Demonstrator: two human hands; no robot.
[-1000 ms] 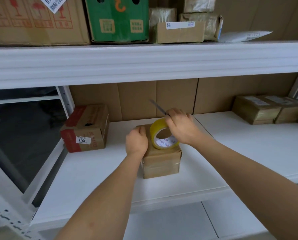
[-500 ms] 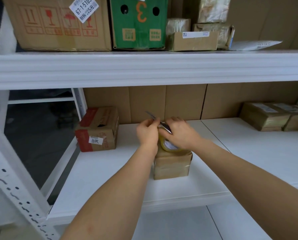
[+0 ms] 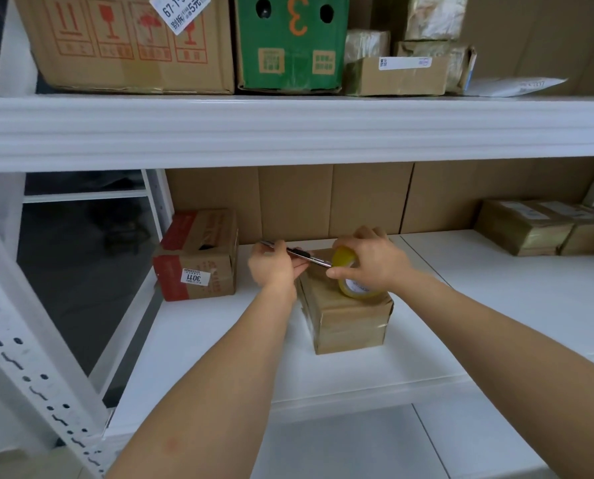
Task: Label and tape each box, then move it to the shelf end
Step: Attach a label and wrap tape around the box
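A small brown cardboard box [image 3: 349,318] stands on the white middle shelf [image 3: 219,340], wrapped in clear tape. On its top sits a yellow roll of tape [image 3: 352,276], gripped from above by my right hand [image 3: 371,261]. My left hand [image 3: 274,264] holds a slim metal utility knife [image 3: 299,252] just left of the roll; its tip points at the roll, over the box's top edge.
A red-and-brown carton [image 3: 198,254] with a white sticker stands at the shelf's left end. Two taped parcels [image 3: 544,226] lie at the far right. The upper shelf carries a large brown carton [image 3: 122,43], a green box [image 3: 290,43] and small parcels. A white upright [image 3: 29,357] stands at left.
My left hand left the box top and took the knife, which had been in my right hand. My right hand pressed the roll down flatter onto the box. The view moved closer.
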